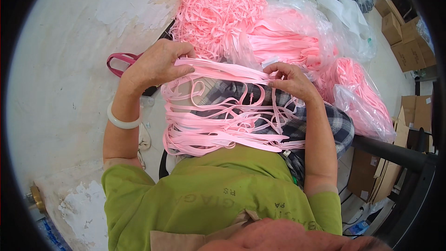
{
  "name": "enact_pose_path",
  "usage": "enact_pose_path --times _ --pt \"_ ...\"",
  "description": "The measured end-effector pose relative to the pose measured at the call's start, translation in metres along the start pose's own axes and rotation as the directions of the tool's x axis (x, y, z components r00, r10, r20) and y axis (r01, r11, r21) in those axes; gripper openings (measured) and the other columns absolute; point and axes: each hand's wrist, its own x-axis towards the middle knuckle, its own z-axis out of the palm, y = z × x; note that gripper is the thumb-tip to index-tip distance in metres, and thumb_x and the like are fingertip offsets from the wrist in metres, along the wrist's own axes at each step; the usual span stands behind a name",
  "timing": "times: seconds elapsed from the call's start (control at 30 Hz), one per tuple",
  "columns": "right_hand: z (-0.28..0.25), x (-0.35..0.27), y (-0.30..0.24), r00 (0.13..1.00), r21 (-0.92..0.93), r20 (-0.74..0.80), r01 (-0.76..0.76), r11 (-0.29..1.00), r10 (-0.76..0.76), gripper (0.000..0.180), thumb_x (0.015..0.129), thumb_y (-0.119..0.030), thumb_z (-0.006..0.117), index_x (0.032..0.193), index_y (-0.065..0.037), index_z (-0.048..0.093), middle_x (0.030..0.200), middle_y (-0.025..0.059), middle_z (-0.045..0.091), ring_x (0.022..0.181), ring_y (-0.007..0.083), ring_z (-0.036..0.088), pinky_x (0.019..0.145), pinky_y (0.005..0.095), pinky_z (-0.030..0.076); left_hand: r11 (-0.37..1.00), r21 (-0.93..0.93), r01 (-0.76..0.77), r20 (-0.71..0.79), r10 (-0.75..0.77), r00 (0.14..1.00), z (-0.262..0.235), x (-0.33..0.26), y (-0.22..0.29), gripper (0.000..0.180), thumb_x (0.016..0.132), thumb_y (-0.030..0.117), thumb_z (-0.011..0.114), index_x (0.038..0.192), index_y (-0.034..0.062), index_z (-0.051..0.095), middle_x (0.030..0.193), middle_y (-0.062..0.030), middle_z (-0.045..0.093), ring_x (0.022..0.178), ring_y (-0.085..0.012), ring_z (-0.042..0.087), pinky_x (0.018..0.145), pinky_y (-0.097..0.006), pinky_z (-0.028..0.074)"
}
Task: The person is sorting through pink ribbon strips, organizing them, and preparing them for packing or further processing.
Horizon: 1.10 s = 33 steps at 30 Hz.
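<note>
A stack of flat pink straps (223, 69) is stretched between my two hands above my lap. My left hand (155, 65) grips its left end with fingers curled over the top. My right hand (290, 80) pinches the right end between thumb and fingers. Below them a loose tangle of pink strap loops (218, 125) lies over a grey checked cloth (320, 125) on my lap. A pale bangle (121, 121) sits on my left wrist.
A big heap of pink straps (218, 11) lies ahead, partly in clear plastic bags (297, 37); another bagged bundle (362, 97) is at right. Cardboard boxes (404, 42) stand far right, a black metal bar (395, 153) at lower right, a maroon handle (118, 60) on the pale floor.
</note>
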Motion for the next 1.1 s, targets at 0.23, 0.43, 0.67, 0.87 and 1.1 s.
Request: enact_pose_path --times 0.23,0.43,0.67,0.87,1.1 --pt "0.014 0.002 0.024 0.973 0.229 -0.202 0.154 0.961 -0.108 0.024 0.073 -0.010 0.062 0.096 -0.007 0.062 0.084 -0.0015 0.058 0.072 0.0081 0.051 0.065 0.0236 0.042 0.980 -0.197 -0.026 -0.086 0.009 0.996 0.007 -0.014 0.003 0.019 0.071 0.015 0.061 0.082 -0.0001 0.058 0.068 -0.0158 0.058 0.061 -0.0263 0.057 0.058 -0.032 0.044" --pt "0.013 0.006 0.046 0.955 0.261 -0.298 0.064 0.963 0.017 0.017 0.080 -0.005 0.056 0.096 0.000 0.061 0.081 0.0011 0.059 0.074 0.0068 0.053 0.067 0.0200 0.044 0.982 -0.146 0.116 -0.109 -0.132 0.985 0.008 -0.031 -0.007 0.018 0.072 0.014 0.060 0.082 -0.0006 0.057 0.063 -0.0139 0.055 0.057 -0.0198 0.055 0.056 -0.030 0.042" --pt "0.043 0.005 0.028 0.987 0.058 -0.094 0.135 0.989 -0.130 0.023 0.074 -0.001 0.057 0.096 -0.003 0.061 0.079 0.0004 0.057 0.068 0.0070 0.052 0.061 0.0225 0.044 0.883 -0.353 0.310 -0.044 -0.346 0.937 0.030 -0.055 -0.026 0.026 0.068 0.014 0.064 0.087 -0.0008 0.057 0.073 -0.0079 0.060 0.066 -0.0150 0.056 0.063 -0.027 0.044" --pt "0.081 0.006 0.029 0.960 -0.180 0.051 0.279 0.943 -0.275 0.035 0.071 -0.006 0.058 0.105 -0.003 0.055 0.083 0.0094 0.058 0.069 0.0162 0.057 0.062 0.0271 0.046 0.883 -0.341 0.322 -0.044 -0.358 0.933 0.037 -0.058 -0.027 0.032 0.066 0.014 0.063 0.095 0.0002 0.056 0.078 -0.0074 0.060 0.072 -0.0145 0.056 0.067 -0.026 0.044" --pt "0.066 0.008 0.021 0.986 -0.309 0.079 0.165 0.937 -0.148 0.026 0.071 -0.016 0.060 0.092 -0.001 0.061 0.070 0.0107 0.061 0.061 0.0190 0.060 0.058 0.0270 0.047 0.858 -0.439 0.267 -0.152 -0.364 0.919 0.051 -0.066 -0.038 0.027 0.072 0.014 0.061 0.095 -0.0001 0.056 0.076 -0.0048 0.058 0.070 -0.0112 0.052 0.067 -0.025 0.043"
